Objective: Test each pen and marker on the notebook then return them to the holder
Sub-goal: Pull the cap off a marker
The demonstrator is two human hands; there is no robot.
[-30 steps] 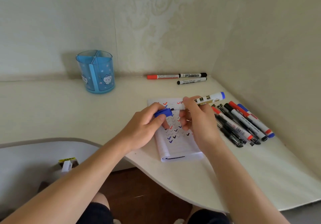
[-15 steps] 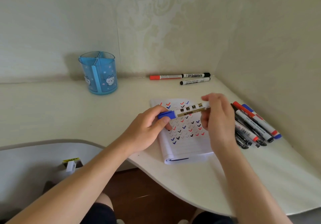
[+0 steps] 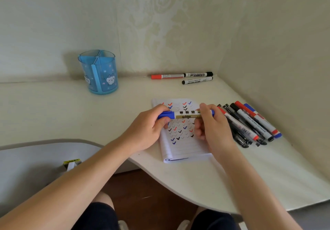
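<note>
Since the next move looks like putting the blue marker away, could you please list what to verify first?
1. The blue cap sits on the blue marker: ok; fully clicked: cannot tell.
2. The left hand grips the cap end, the right hand the barrel: ok.
3. The holder stands upright, compartments open on top: ok.
4. The notebook shows blue ticks: ok.
5. Which pens in the pile beside the notebook are tested: cannot tell.

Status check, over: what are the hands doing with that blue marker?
Left hand grips the blue marker at its cap, right hand at the barrel. Capped, level above the notebook. Way to holder looks open.
</note>
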